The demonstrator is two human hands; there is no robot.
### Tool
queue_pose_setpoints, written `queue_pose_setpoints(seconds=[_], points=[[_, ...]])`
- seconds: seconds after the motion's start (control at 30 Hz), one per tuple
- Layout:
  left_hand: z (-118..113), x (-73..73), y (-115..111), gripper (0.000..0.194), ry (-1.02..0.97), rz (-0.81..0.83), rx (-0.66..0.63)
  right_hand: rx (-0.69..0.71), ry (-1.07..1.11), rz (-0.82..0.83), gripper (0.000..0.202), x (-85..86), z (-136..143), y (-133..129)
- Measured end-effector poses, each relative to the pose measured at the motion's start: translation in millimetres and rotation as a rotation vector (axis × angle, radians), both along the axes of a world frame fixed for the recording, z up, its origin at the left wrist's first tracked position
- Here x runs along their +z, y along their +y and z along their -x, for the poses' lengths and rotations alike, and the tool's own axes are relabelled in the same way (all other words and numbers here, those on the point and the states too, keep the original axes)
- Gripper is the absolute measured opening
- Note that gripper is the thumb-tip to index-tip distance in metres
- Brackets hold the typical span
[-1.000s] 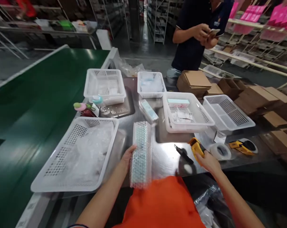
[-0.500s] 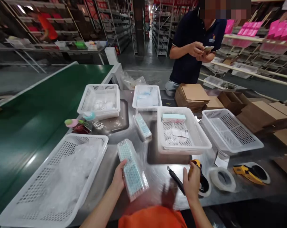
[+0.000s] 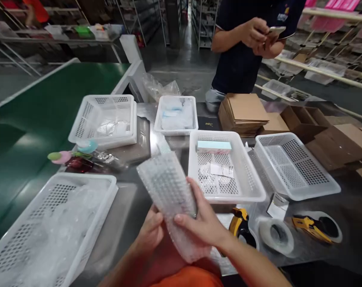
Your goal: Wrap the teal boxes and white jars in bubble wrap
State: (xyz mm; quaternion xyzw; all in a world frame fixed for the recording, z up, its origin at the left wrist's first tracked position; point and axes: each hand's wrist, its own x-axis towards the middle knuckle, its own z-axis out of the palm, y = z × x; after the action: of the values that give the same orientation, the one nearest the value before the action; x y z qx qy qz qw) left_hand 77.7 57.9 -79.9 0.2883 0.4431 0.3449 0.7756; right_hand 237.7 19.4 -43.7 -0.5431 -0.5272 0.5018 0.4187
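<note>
Both hands clamp the bubble-wrapped pack: left hand underneath, right hand on its right edge, long axis tilting up-left.

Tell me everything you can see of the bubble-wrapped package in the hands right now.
The bubble-wrapped package is long, flat and fully covered in clear bubble wrap, so its contents are hidden. It is held above the metal table, tilted with its far end to the left. The left hand supports its near edge; the right hand grips its right side.
</note>
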Motion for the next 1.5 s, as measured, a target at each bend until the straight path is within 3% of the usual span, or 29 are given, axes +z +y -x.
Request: queue_pose_setpoints(seconds=[0.07, 0.13, 0.2, 0.3, 0.4, 0.5, 0.6, 0.73, 0.9, 1.0, 1.13, 1.2, 1.27, 1.33, 1.4, 1.5], points=[[-17, 15.3, 20, 0.105, -0.025, -0.211, 0.008, -0.033, -0.152, -0.143, 0.086, 26.4, -40, 15], [-25, 12.1, 43, 0.089, 0.053, -0.309, 0.040, -0.113, -0.426, -0.320, 0.083, 42.0, -83, 34], [-23, -9.4, 67, 0.068, 0.208, -0.275, 0.080, -0.132, -0.698, -0.407, 0.079, 40.7, -124, 54], [-13, -58.2, 102, 0.049, 0.568, -0.167, 0.101, 0.055, -1.025, -0.326, 0.071, 10.7, -166, 74], [-14, -99.0, 137, 0.050, 0.880, -0.117, 0.083, 0.321, -1.189, -0.172, 0.067, -27.6, -176, 75], [-32, -123.1, 169, 0.063, 1.046, -0.122, 0.070, 0.478, -1.199, -0.084, 0.067, -51.7, -168, 67], [-59, -140.2, 193, 0.079, 1.180, -0.130, 0.023, 0.540, -1.140, 0.011, 0.069, -62.6, -165, 60], [-87, -160.2, 206, 0.101, 1.304, -0.127, -0.017, 0.586, -0.953, 0.104, 0.074, -71.8, -174, 58], [-89, -168.9, 213, 0.106, 1.324, -0.120, 0.002, 0.592, -0.895, 0.203, 0.057, -81.8, -177, 62], [-70, -163.1, 216, 0.093, 1.206, -0.103, 0.034, 0.581, -0.865, 0.217, 0.060, -87.5, -179, 67], [-34, -142.3, 210, 0.055, 0.924, -0.097, 0.081, 0.569, -0.729, 0.198, 0.057, -92.8, -193, 76], [-20, -121.9, 203, 0.054, 0.766, -0.103, 0.128, 0.409, -0.610, 0.175, 0.055, -92.3, -199, 84], [-14, -92.1, 195, 0.067, 0.545, -0.130, 0.176, 0.166, -0.397, 0.182, 0.059, -86.9, -199, 97], [-22, -55.2, 184, 0.081, 0.312, -0.181, 0.150, -0.024, -0.079, 0.209, 0.066, -74.5, -188, 112], [-44, -18.7, 171, 0.089, 0.183, -0.232, 0.023, -0.127, 0.249, 0.211, 0.074, -55.6, -170, 125], [-94, 15.8, 149, 0.100, 0.042, -0.389, -0.166, -0.191, 0.537, 0.170, 0.082, -24.3, -145, 136]])
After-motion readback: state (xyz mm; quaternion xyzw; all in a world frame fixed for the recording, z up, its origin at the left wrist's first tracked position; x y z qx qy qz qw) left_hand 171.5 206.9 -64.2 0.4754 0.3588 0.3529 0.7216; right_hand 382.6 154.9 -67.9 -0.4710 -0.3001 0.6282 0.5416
